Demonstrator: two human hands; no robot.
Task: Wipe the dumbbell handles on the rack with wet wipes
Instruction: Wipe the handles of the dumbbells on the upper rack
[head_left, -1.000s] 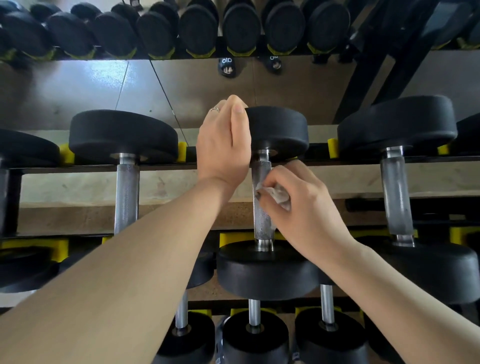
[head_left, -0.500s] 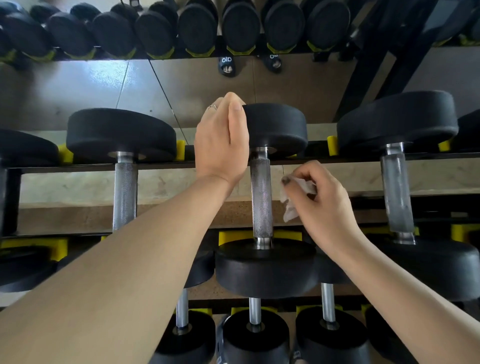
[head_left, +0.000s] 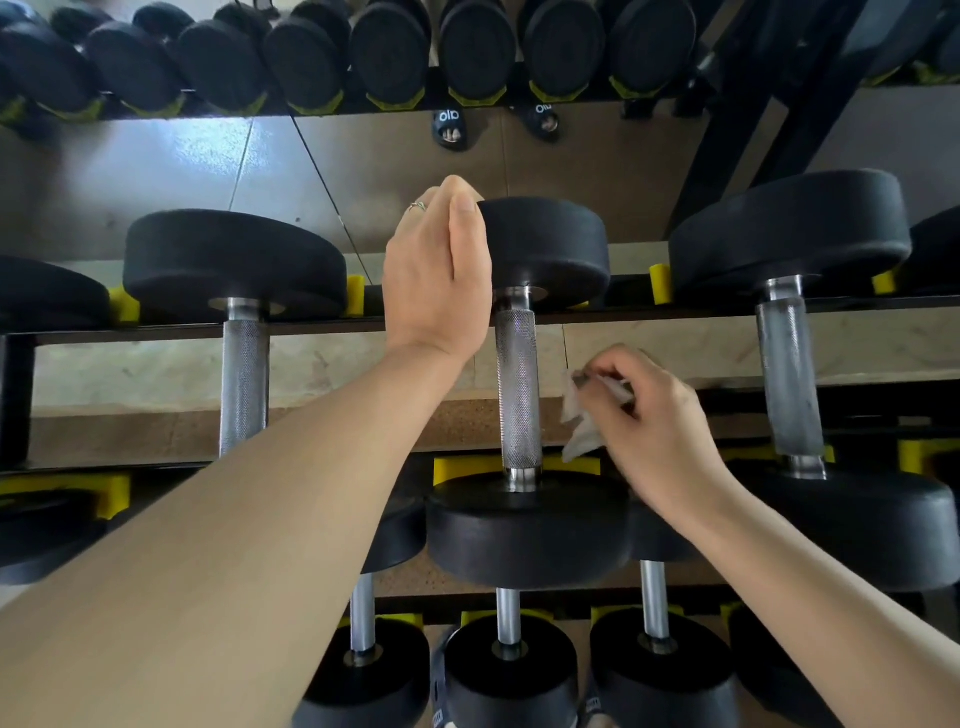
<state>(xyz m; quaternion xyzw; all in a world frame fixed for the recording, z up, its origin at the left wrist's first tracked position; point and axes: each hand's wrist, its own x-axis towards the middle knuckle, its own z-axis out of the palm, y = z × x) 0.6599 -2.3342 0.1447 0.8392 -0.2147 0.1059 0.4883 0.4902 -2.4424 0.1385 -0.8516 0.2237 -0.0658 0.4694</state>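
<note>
Gym weights area — tiered dumbbell rack, rows of black dumbbells, yellow cradles

Behind the shelf I face, a mirror runs along the wall, a thin seam crossing it at a slant. It reflects a brown glossy floor with a pale patch of glare, perhaps window light. Below lies a beige stone-like ledge.

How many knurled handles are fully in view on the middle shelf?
3: left handle, centre handle beside the wipe, and right handle. Others may be hidden past the frame edges.
</note>
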